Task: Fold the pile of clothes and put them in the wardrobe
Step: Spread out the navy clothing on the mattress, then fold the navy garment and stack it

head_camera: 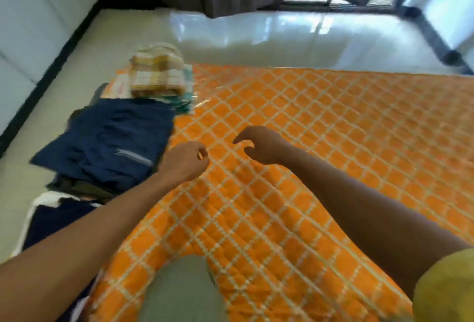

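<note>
1. Both hands hover apart above the bed, touching nothing. The left hand is loosely curled with nothing in it that I can see. The right hand is clawed, thumb and fingers spread, and also empty.
2. Far left, nearest the person, lie dark clothes with white trim. Blur hides whether they are folded.
3. Just beyond them a folded navy garment rests on other dark pieces, just beside the left hand.
4. Further along the same edge, a checked cloth tops a small stack of pale and teal items.
5. An orange quilt spreads to the right beneath both hands. No wardrobe is in view.
6. Folding looks largely done, so the step in hand is probably gathering a stack to carry. To do it well, slide one flat hand fully under the stack and lay the other on top, then lift it level. Pinching an edge would likely let the folds fall open. Check the trimmed dark clothes first, as they may need folding.
</note>
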